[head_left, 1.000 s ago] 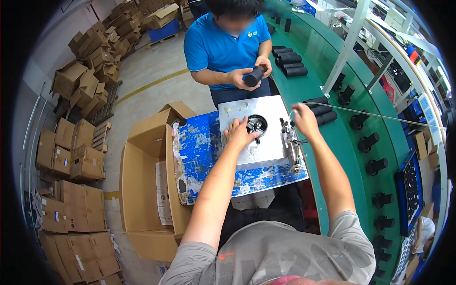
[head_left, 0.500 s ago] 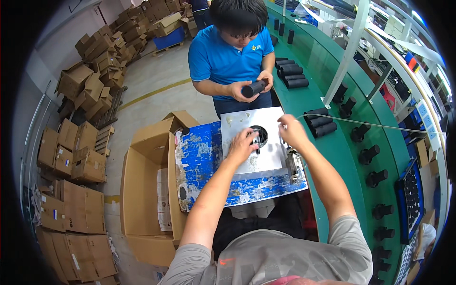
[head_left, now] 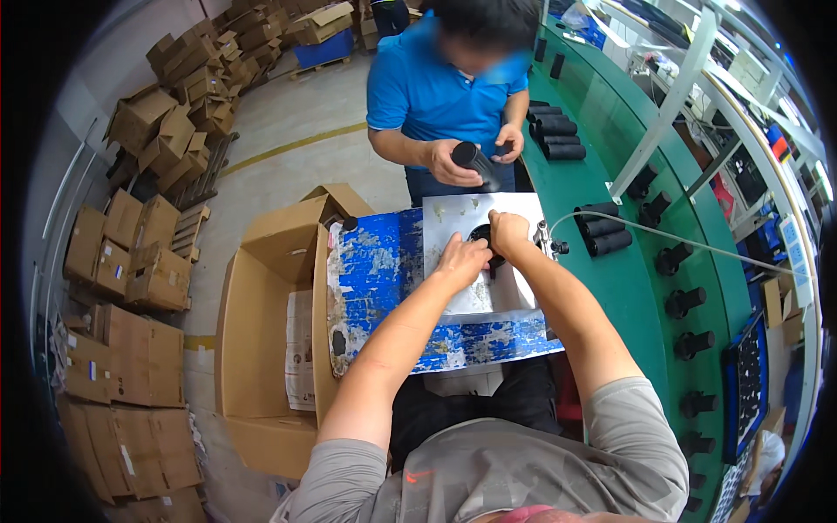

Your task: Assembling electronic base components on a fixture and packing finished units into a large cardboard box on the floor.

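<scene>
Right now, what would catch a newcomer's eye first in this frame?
Both hands, left hand and right hand, meet on a black round part on a grey plate atop a worn blue table. Opposite, a person in a blue shirt holds a black cylinder. A big open cardboard box stands on the left.

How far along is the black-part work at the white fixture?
Looks done: black cylinders lie in a stack on the green bench, more stand along it. In hand: left hand and right hand both sit on a black round part at the white fixture plate; a co-worker's hand holds another black cylinder. How many are left cannot be told.
</scene>
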Action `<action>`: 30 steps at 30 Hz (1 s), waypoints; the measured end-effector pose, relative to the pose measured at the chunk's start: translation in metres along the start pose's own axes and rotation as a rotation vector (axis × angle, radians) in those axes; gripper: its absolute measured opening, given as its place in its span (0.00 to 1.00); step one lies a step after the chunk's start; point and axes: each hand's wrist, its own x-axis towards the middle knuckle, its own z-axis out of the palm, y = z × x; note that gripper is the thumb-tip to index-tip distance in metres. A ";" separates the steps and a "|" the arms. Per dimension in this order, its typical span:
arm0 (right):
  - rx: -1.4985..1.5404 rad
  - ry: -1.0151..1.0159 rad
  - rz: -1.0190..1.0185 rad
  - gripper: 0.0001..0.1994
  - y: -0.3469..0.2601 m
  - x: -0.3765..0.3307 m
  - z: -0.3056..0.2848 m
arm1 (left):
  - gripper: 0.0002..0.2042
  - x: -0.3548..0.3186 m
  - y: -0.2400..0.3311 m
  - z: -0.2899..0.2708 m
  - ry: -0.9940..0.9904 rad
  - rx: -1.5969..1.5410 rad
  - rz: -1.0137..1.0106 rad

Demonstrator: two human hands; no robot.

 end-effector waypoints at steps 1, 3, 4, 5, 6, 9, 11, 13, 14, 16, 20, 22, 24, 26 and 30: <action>-0.048 -0.027 0.012 0.14 -0.008 0.002 0.001 | 0.05 -0.005 -0.003 0.001 0.031 -0.011 0.000; -0.092 -0.168 -0.023 0.16 -0.017 0.008 -0.003 | 0.16 -0.022 -0.011 0.007 0.074 -0.039 -0.054; -0.203 -0.194 -0.110 0.13 -0.015 0.005 -0.006 | 0.23 -0.035 -0.008 0.005 0.054 -0.054 -0.122; -0.164 -0.256 -0.197 0.16 -0.014 -0.002 -0.026 | 0.26 -0.058 0.001 -0.008 0.250 -0.222 -0.102; -0.169 -0.236 -0.224 0.18 -0.004 -0.010 -0.038 | 0.28 -0.076 0.012 -0.020 0.340 -0.343 -0.150; 0.183 0.132 -0.427 0.16 -0.067 -0.102 -0.077 | 0.19 -0.198 -0.007 -0.063 0.638 -0.434 -0.388; 0.505 -0.360 -0.383 0.17 -0.126 -0.149 -0.058 | 0.10 -0.264 -0.049 -0.052 0.840 -0.554 -0.704; 0.581 -0.437 -0.627 0.12 -0.185 -0.159 0.026 | 0.04 -0.316 -0.111 -0.038 1.006 -0.633 -1.065; 0.585 -0.457 -0.751 0.11 -0.213 -0.160 0.067 | 0.07 -0.350 -0.153 -0.017 0.952 -0.667 -1.185; 0.512 -0.117 -0.943 0.09 -0.250 -0.153 0.132 | 0.10 -0.402 -0.223 0.037 0.892 -0.703 -1.314; 0.429 -0.009 -1.053 0.10 -0.269 -0.149 0.167 | 0.18 -0.431 -0.318 0.136 0.839 -0.785 -1.339; 0.422 -0.060 -1.024 0.10 -0.265 -0.140 0.170 | 0.22 -0.410 -0.353 0.180 0.810 -0.871 -1.375; 0.394 -0.094 -0.991 0.09 -0.265 -0.135 0.167 | 0.28 -0.388 -0.391 0.210 0.741 -0.588 -1.300; 0.385 -0.161 -1.006 0.09 -0.272 -0.138 0.164 | 0.31 -0.408 -0.416 0.257 0.751 -0.404 -1.321; 0.384 -0.209 -0.973 0.11 -0.266 -0.129 0.180 | 0.27 -0.368 -0.462 0.286 0.887 -0.689 -1.485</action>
